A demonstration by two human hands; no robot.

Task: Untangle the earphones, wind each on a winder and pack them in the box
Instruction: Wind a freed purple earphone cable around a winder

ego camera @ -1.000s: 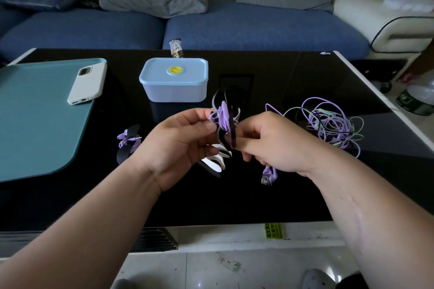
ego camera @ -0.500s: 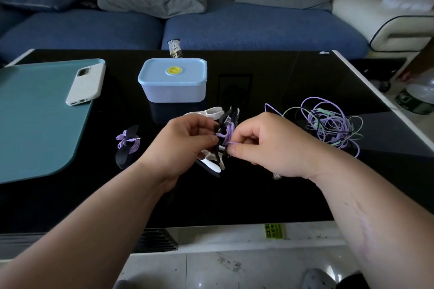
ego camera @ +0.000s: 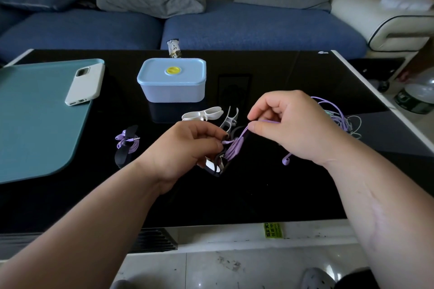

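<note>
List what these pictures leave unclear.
Head view only:
- Box contents: the shut lid hides them.
- Tangled earphones: right hand, pinching the purple cable, covers part; count unreadable.
- Black winder: left hand hides most of it; number of turns wound is too small to count.

The single head-worn camera (wide-angle) looks forward and down, close over the table (ego camera: pixel 281 195), toward the sofa (ego camera: pixel 234 30).

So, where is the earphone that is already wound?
In the head view, the wound earphone lies on the black table, just left of the left hand and right of the teal mat.
</note>
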